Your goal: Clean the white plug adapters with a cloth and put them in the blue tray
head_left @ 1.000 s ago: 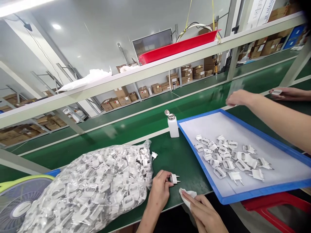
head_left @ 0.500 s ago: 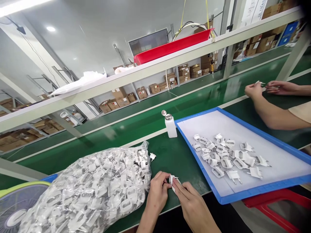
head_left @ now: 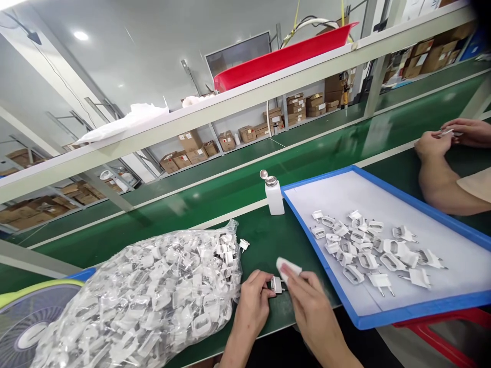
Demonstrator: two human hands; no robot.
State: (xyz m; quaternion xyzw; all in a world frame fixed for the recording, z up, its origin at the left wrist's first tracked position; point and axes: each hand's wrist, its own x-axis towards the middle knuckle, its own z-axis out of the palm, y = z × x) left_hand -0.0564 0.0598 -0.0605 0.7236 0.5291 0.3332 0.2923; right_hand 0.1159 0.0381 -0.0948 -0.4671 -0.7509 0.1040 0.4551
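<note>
Between the thumb and fingers of my left hand is a white two-pin plug, its pins pointing right. My right hand grips a small folded white cloth, held just above and to the right of the plug, apart from it. Left of my hands lies a clear plastic bag full of similar white plugs. One loose plug rests by the bag's mouth. On my right, a blue-rimmed white tray carries a scattered group of plugs.
A white pump bottle with its lid raised stands behind the tray's left corner. At far right are a co-worker's hands. A fan is at lower left. A shelf rail with a red tray crosses above the green bench.
My right hand has drawn the cloth away from the plug, up and to the right. The left hand keeps hold of the plug. The view has shifted slightly.
</note>
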